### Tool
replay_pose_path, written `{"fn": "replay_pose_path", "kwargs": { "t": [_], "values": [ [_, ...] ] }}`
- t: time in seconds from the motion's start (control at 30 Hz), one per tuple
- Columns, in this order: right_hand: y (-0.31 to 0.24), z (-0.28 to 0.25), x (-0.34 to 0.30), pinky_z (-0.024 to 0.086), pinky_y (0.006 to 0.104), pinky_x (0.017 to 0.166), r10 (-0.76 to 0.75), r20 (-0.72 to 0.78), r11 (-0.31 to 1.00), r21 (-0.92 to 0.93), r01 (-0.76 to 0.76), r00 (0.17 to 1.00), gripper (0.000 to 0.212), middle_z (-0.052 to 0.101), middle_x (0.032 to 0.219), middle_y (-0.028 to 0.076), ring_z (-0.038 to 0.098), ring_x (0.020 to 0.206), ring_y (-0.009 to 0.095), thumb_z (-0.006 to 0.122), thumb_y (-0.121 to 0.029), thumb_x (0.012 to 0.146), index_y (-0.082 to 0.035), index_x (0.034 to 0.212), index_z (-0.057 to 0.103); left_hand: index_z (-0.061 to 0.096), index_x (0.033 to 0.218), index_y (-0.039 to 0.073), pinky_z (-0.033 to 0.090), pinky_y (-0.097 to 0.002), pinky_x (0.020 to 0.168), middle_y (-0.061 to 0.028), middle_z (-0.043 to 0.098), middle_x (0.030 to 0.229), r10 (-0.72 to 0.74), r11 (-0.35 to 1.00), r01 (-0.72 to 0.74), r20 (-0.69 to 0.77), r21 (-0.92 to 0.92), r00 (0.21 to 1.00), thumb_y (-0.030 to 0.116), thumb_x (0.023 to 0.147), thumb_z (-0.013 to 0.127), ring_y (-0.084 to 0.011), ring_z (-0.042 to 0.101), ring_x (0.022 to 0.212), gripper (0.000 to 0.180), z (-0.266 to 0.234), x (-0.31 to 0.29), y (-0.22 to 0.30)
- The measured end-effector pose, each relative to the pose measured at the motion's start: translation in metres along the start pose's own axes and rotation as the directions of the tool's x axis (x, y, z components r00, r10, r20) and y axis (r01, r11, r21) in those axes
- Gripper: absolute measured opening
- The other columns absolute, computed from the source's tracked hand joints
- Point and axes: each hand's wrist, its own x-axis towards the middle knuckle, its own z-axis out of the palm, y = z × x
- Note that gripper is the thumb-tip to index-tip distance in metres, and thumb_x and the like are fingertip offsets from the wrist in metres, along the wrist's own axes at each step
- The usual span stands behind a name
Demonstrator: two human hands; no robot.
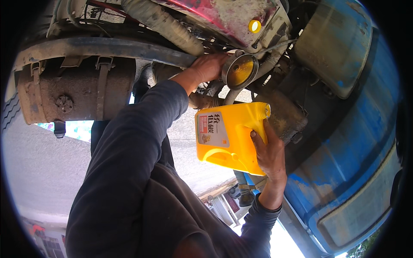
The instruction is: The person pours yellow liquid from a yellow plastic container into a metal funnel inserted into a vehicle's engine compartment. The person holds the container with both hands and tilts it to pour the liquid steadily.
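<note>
My left hand (pixel 208 68) is closed at the left side of a round metal funnel (pixel 247 81), some of its fingers hidden behind it. Amber liquid shows in the funnel's bowl. My right hand (pixel 272 152) grips a yellow plastic jug (pixel 234 144) with a pale label by its right side, thumb on the near face. The jug's uncapped neck (pixel 263 111) points up and right, just below the funnel and apart from it. No stream runs between them. A yellow ring-shaped cap (pixel 254 26) lies on the dusty red and grey engine part above.
A rusty brown cylindrical tank (pixel 81 92) with straps hangs at the left beneath a curved metal beam (pixel 107 47). A thick dusty hose (pixel 165 23) runs above my left hand. Blue vehicle panels (pixel 344 172) rise along the right. Grey concrete ground (pixel 47 163) lies below.
</note>
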Motion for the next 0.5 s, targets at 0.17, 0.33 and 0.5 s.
{"fn": "replay_pose_path", "kwargs": {
  "t": [0.17, 0.33, 0.5],
  "values": [
    [0.009, 0.008, -0.025, 0.058, 0.0382, 0.085, 0.063, -0.08, 0.995, 0.087, -0.056, 0.995, 0.046, 0.073, 0.114, 0.026, 0.076, 0.1, 0.032, 0.063, -0.012, 0.103, 0.003, 0.146, 0.055, 0.059, 0.14, 0.016, 0.057, -0.0464, 0.099, -0.0115, 0.067, 0.136, 0.019, 1.0, -0.019, -0.012, 0.006, 1.0, 0.029, 0.091, 0.071, -0.035, 0.067, 0.12, 0.052, -0.001, 0.0, 0.002],
    [0.02, 0.024, -0.044, 0.062, 0.0387, 0.086, 0.0, -0.182, 0.996, 0.084, 0.015, 0.983, 0.049, 0.076, 0.114, 0.021, 0.077, 0.1, 0.03, 0.063, -0.026, 0.107, 0.003, 0.146, 0.056, 0.059, 0.139, 0.015, 0.057, -0.0462, 0.099, -0.013, 0.068, 0.133, 0.001, 1.0, 0.0, 0.03, -0.016, 1.0, 0.03, 0.091, 0.071, -0.0358, 0.067, 0.12, 0.051, -0.006, 0.001, 0.008],
    [0.024, 0.037, -0.055, 0.064, 0.039, 0.088, 0.04, -0.228, 0.99, 0.142, -0.008, 0.973, 0.055, 0.077, 0.116, 0.019, 0.078, 0.102, 0.028, 0.063, -0.034, 0.109, 0.003, 0.149, 0.054, 0.061, 0.138, 0.015, 0.056, -0.0454, 0.1, -0.0133, 0.069, 0.133, -0.031, 0.998, 0.031, 0.001, -0.05, 1.0, 0.026, 0.093, 0.069, -0.0357, 0.066, 0.121, 0.047, -0.008, 0.0, 0.013]
  ]
}}
